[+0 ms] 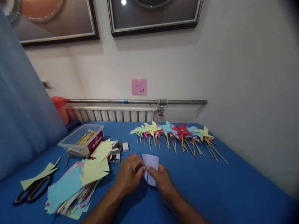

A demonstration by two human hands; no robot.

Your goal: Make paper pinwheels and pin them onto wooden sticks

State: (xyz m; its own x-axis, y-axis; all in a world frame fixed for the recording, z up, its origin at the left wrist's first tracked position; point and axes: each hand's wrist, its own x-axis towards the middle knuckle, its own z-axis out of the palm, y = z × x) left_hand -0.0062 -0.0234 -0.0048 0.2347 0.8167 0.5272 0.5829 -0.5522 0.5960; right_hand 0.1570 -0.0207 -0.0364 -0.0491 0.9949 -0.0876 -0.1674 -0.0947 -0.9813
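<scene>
Both of my hands pinch a pale lilac paper square (151, 166) held over the blue table (229, 189), with some corners folded toward its middle. My left hand (129, 177) grips its left side with curled fingers. My right hand (161, 180) pinches the paper near its centre between thumb and fingertips. Behind the paper, a row of finished paper pinwheels (177, 132) on wooden sticks lies along the far edge of the table.
A stack of coloured paper squares (74, 186) lies at the left, with black scissors (31, 191) beside it. A clear plastic box of wooden sticks (81, 141) and small open boxes (116, 152) stand behind it. A radiator and pipe (140, 102) run along the wall.
</scene>
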